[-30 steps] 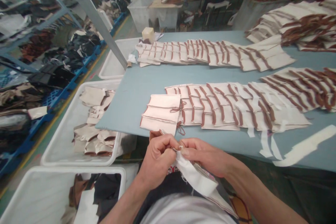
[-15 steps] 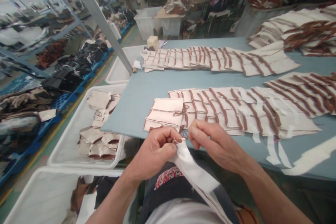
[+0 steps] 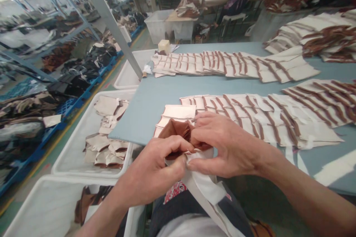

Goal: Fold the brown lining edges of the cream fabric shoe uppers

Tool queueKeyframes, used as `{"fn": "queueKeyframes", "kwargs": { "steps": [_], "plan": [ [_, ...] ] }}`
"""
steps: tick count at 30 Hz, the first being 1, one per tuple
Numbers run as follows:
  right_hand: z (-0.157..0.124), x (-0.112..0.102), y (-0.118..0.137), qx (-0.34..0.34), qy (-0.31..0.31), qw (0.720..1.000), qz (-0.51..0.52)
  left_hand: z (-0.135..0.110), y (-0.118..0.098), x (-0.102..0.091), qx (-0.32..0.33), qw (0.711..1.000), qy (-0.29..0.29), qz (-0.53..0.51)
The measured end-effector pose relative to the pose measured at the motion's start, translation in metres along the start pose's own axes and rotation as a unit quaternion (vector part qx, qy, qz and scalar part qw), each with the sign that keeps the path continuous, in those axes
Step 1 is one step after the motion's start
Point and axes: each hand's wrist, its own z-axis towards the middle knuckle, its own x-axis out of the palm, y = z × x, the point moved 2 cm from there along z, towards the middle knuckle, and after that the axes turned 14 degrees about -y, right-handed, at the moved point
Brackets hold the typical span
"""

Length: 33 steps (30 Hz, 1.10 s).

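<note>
My left hand (image 3: 155, 170) and my right hand (image 3: 225, 146) meet at the near edge of the blue table (image 3: 150, 103). Both pinch a brown leather piece (image 3: 175, 130) with a white fabric strip (image 3: 205, 189) that hangs down toward my lap. Just behind the hands lies a small stack of pale pink-beige pieces (image 3: 178, 113). A long overlapping row of cream pieces with brown trim (image 3: 250, 113) runs to the right of it.
A second row of trimmed pieces (image 3: 230, 64) lies farther back, with piles (image 3: 314, 33) at the far right. White bins (image 3: 91, 137) with cut pieces stand left of the table, one (image 3: 55, 203) near my left arm. A grey post (image 3: 111, 26) and shelving (image 3: 41, 66) are left.
Both hands have risen to the table edge. A brown leather piece now shows between the fingers, and my right hand has closed back onto the piece after parting from it.
</note>
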Motion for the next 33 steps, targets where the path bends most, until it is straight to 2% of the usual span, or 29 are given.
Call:
{"fn": "queueKeyframes", "kwargs": {
  "steps": [2,8,12,15,19,21,24,26,27,31,33],
  "plan": [
    [0.001,-0.001,0.000,0.003,0.031,1.000,-0.001,-0.001,0.001,-0.001,0.007,1.000,-0.007,0.008],
    [0.002,0.000,-0.008,0.090,0.125,0.988,0.008,-0.001,0.006,-0.001,0.055,0.996,-0.056,0.048],
    [0.007,-0.001,-0.010,0.114,0.155,0.981,0.021,-0.001,0.013,0.001,0.135,0.983,-0.083,0.094],
    [0.007,-0.004,-0.011,0.151,0.168,0.972,0.063,-0.002,0.020,0.005,0.229,0.964,-0.093,0.101],
    [0.002,-0.005,-0.018,0.214,0.184,0.928,0.245,-0.005,0.027,0.010,0.329,0.930,-0.117,0.117],
    [-0.002,-0.003,-0.022,0.230,0.172,0.899,0.330,-0.004,0.030,0.012,0.344,0.920,-0.133,0.135],
    [-0.006,-0.001,-0.027,0.254,0.171,0.883,0.355,-0.004,0.033,0.013,0.347,0.917,-0.142,0.136],
    [-0.008,-0.002,-0.025,0.254,0.179,0.891,0.332,-0.003,0.035,0.015,0.357,0.912,-0.148,0.138],
    [-0.008,-0.004,-0.023,0.240,0.177,0.904,0.307,-0.004,0.036,0.016,0.369,0.906,-0.153,0.143],
    [-0.007,-0.011,-0.013,0.117,0.131,0.975,0.134,-0.005,0.042,0.023,0.407,0.875,-0.195,0.174],
    [-0.010,-0.012,-0.010,0.075,0.115,0.988,0.069,-0.005,0.043,0.023,0.379,0.890,-0.203,0.154]
  ]
}}
